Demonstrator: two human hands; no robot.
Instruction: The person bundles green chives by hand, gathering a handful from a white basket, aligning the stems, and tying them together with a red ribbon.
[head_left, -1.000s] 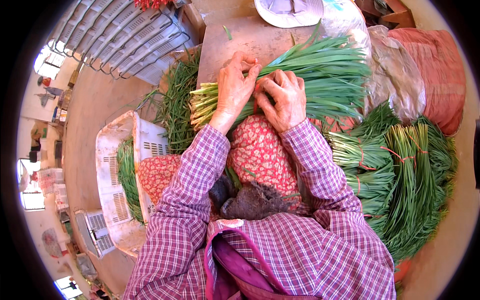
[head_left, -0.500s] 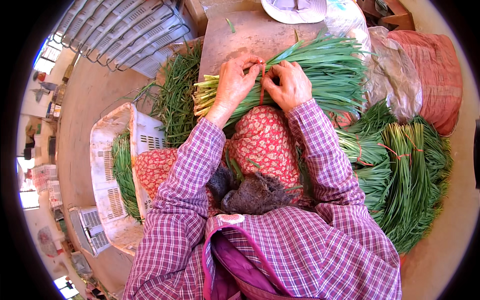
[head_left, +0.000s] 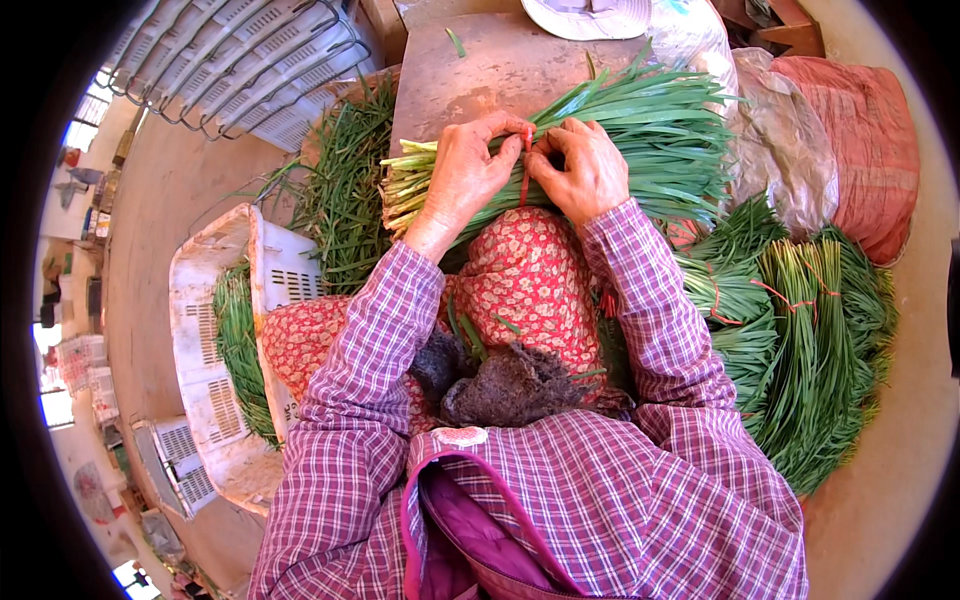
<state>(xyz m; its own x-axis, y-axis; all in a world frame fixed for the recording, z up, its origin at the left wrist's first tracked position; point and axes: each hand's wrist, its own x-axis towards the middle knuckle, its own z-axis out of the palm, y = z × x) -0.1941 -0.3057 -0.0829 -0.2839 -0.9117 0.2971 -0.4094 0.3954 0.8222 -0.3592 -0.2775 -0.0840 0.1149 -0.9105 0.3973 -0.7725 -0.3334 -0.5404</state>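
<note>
A thick bundle of garlic chives (head_left: 655, 135) lies across my raised knee and the near edge of a board, pale stem ends left, green leaves right. A red tie (head_left: 525, 182) runs round its middle. My left hand (head_left: 468, 172) rests over the stems, thumb and forefinger pinched on the tie at the top of the bundle. Close beside it, my right hand (head_left: 583, 172) is curled over the leaves, its thumb and fingertips closed at the same tie. The tie's ends are mostly hidden by my fingers.
Tied bundles of chives (head_left: 790, 330) are heaped at my right. At my left stand a white plastic crate (head_left: 212, 330) with greens inside and a pile of loose leaves (head_left: 350, 185). The wooden board (head_left: 480, 65) bears a pale hat (head_left: 590, 18). Sacks (head_left: 850, 140) lie at the far right.
Both hands stay at the tie, with only a slight shift of the fingers. The whole view has moved a little; the bundle lies as before.
</note>
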